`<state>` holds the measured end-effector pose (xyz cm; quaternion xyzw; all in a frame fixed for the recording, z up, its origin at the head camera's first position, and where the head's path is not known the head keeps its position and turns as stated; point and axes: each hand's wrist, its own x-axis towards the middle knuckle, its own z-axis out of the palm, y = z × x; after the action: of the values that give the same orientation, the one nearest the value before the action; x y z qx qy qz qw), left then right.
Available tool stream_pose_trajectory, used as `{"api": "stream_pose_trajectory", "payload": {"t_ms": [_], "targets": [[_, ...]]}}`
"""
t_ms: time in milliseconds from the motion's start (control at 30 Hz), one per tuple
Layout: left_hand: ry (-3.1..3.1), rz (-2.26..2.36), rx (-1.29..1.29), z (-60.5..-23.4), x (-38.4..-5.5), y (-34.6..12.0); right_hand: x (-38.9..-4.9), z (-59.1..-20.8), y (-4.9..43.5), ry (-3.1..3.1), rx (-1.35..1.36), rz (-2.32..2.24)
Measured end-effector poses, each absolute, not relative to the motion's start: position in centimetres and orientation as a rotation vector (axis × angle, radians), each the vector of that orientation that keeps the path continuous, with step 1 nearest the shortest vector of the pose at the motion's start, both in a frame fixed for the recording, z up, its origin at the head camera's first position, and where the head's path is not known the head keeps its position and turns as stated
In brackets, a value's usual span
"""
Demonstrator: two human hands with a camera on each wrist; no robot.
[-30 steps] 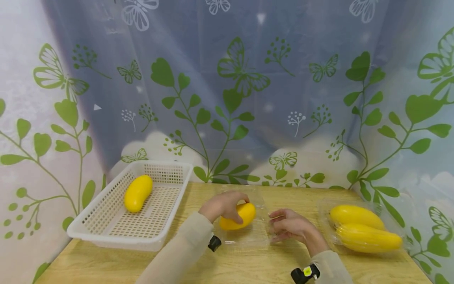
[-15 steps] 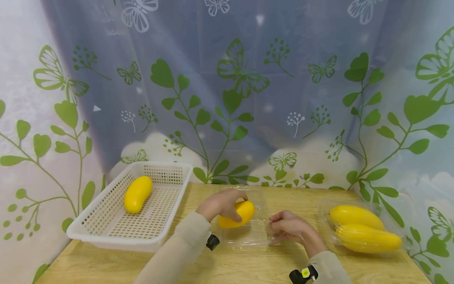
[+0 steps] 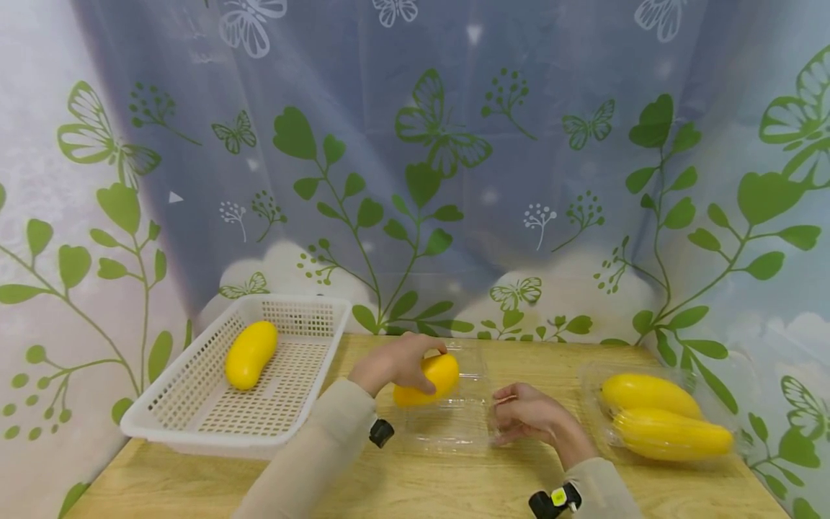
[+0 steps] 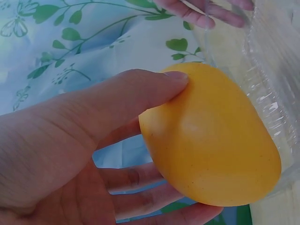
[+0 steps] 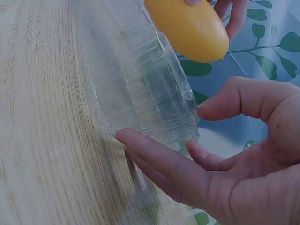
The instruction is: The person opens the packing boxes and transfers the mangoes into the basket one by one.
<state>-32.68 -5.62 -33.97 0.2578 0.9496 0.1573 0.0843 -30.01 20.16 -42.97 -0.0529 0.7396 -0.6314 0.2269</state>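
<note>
In the head view my left hand [image 3: 398, 362] grips a smooth oblong yellow squash [image 3: 442, 376], tilted above the clear plastic container [image 3: 447, 431]. The left wrist view shows the thumb on top of the squash [image 4: 215, 140] and the fingers spread under it. My right hand [image 3: 530, 416] is at the container's right side. In the right wrist view its thumb is at the rim of the container [image 5: 154, 89] and its fingers are along the lower edge, holding that end. The container's floor shows through the clear plastic, with no squash resting on it.
A white perforated basket [image 3: 305, 404] stands on the left with one yellow squash [image 3: 251, 355] in it. On the right, a second clear container [image 3: 593, 411] holds two yellow squashes [image 3: 674, 434]. A patterned curtain [image 3: 415, 238] hangs behind the wooden table [image 3: 441, 483].
My left hand has raised the squash up and slightly left, off the container's floor. The right hand has stayed at the container's right side.
</note>
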Motion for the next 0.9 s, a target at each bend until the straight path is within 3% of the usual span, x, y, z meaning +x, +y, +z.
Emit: {"api": "stream_pose_trajectory", "payload": {"t_ms": [900], "targets": [[2.899, 0.493, 0.722, -30.2, -33.3, -10.0, -30.2, -43.1, 20.3, 1.994, -0.181, -1.728]]}}
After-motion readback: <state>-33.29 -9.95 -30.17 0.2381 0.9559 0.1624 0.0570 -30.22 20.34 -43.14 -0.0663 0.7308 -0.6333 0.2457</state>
